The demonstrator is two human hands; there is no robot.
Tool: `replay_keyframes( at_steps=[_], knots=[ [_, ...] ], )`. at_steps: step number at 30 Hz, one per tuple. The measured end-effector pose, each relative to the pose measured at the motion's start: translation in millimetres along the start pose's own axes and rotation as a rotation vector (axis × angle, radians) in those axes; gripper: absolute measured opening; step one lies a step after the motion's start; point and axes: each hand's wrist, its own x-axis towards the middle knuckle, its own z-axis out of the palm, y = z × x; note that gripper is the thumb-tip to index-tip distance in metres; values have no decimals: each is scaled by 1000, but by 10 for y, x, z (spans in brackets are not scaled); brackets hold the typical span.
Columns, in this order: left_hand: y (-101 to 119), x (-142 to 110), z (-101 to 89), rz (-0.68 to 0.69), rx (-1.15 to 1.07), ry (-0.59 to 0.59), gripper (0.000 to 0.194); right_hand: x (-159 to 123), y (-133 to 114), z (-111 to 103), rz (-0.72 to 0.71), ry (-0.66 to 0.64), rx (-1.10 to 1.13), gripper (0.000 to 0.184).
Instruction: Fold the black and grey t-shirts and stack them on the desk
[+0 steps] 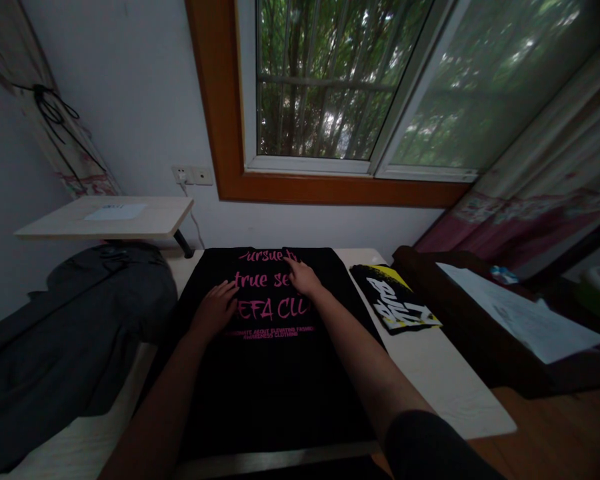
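Observation:
A black T-shirt point(275, 373) with pink lettering lies spread flat on a white table point(460, 393) in front of me. My left hand point(215, 308) rests palm down on the shirt's left part, fingers stretched out. My right hand point(303, 275) lies flat further up on the print, fingers extended toward the collar end. Neither hand holds anything.
A folded black garment with yellow and white print point(395, 298) lies on the table to the right. Dark grey clothing point(65, 333) is heaped at the left. A small white shelf point(107, 218) juts from the wall. Papers point(520, 310) lie on a dark wooden surface at the right.

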Motion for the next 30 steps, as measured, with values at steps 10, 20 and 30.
replay_keyframes(
  at_steps=[10, 20, 30],
  knots=[
    [6, -6, -1, 2, -1, 7, 43, -65, 4, -9, 6, 107, 64, 61],
    [38, -1, -26, -6, -2, -11, 44, -22, 20, 11, -11, -6, -35, 65],
    [37, -3, -27, -5, 6, -12, 44, -52, 63, 27, -15, 116, 123, 59]
  ],
)
